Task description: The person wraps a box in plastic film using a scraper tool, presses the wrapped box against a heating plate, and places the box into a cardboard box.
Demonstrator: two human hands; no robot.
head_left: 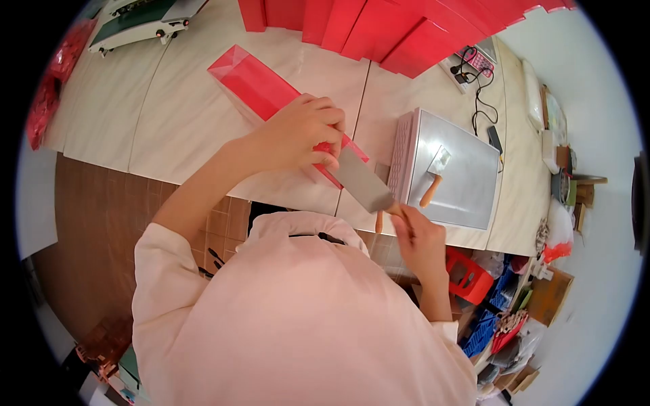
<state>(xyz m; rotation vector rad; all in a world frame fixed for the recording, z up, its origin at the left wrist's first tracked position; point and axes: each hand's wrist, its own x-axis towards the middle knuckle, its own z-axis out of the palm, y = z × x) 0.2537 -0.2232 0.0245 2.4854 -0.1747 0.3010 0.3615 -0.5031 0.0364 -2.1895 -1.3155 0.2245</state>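
Note:
A long red box [254,81] in clear film lies slantwise on the pale table. My left hand [301,134] grips its near end, fingers curled over the red edge. My right hand [418,242] is closed round the wooden handle of a wide metal scraper [364,180]. The scraper's blade reaches up to the box's near end, close beside my left fingertips. To the right, a second scraper with a wooden handle [430,191] rests on a silver metal plate [467,169]. Another wooden handle [378,222] shows at the table's front edge, left of my right hand.
Many red boxes [379,30] stand along the back. A conveyor-like machine [145,24] is at the far left back. Black cables [478,101] and a black device [495,139] lie behind the plate. A red basket [467,276] is below the table's right front edge.

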